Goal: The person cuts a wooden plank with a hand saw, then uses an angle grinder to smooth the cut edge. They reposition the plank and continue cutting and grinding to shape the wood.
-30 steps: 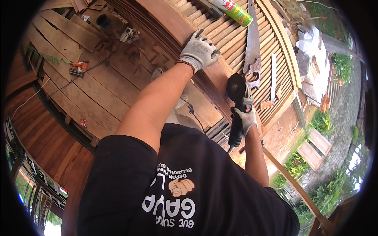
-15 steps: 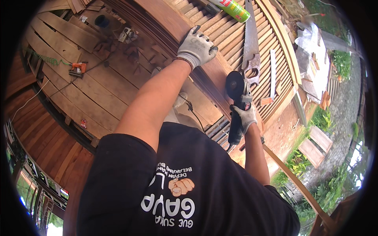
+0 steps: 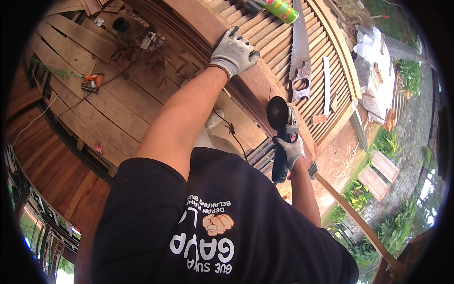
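A wide brown wooden rail [image 3: 197, 20] runs along one side of a slatted wooden panel [image 3: 269, 42]. My left hand [image 3: 235, 53], in a grey-white glove with dark fingertips, lies over that rail with its fingers curled at the slatted side. In my gloved right hand [image 3: 292, 149] is a dark angle grinder [image 3: 282, 158], held by its body. Its round black disc [image 3: 277, 112] sits over the rail, and I cannot tell whether it touches the wood. A handsaw [image 3: 299, 57] with a worn wooden handle rests on the slats just beyond the grinder.
A green spray can [image 3: 281, 10] and a metal try square [image 3: 325, 90] lie on the slats. Left, an orange nail gun [image 3: 92, 82] with a green coiled hose lies on the plank floor [image 3: 90, 118]. A dark cable hangs near my foot. Wood offcuts are scattered about.
My right hand has drawn the angle grinder slightly back toward me and to the left. The disc has moved away from the saw handle. My left hand stays on the rail.
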Tool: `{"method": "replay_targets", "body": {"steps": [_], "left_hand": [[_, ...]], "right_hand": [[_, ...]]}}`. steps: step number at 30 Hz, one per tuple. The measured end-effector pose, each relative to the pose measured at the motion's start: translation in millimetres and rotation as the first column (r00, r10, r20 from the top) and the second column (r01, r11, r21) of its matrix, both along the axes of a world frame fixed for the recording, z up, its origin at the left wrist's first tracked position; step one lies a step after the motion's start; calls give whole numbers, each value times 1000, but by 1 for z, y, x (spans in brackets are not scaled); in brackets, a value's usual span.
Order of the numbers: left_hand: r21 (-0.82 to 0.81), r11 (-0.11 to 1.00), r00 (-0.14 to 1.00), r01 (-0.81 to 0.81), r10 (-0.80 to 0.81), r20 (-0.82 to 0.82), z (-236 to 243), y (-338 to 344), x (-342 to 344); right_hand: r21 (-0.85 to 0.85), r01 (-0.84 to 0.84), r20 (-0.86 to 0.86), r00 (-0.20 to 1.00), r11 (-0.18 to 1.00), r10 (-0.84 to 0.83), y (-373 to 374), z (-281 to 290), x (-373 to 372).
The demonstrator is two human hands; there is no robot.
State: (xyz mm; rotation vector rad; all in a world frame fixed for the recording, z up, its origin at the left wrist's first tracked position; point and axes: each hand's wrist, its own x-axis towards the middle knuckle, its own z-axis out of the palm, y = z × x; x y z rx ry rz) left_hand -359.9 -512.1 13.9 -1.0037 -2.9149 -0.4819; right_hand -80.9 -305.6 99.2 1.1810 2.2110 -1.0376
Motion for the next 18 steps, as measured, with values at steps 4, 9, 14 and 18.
{"method": "replay_targets", "body": {"steps": [4, 9, 14, 18], "left_hand": [[12, 1000, 999, 11, -11, 33, 1, 1, -1], [33, 999, 999, 10, -11, 51, 5, 0, 0], [7, 1000, 996, 24, -24, 90, 5, -2, 0], [-13, 999, 992, 47, -45, 121, 4, -1, -2]], "right_hand": [[-24, 32, -9, 999, 999, -32, 6, -8, 1], [-47, 74, -48, 996, 996, -76, 25, -31, -3], [-171, 162, -75, 981, 972, -177, 19, -27, -32], [-236, 191, -78, 974, 953, -215, 11, -12, -54]]}}
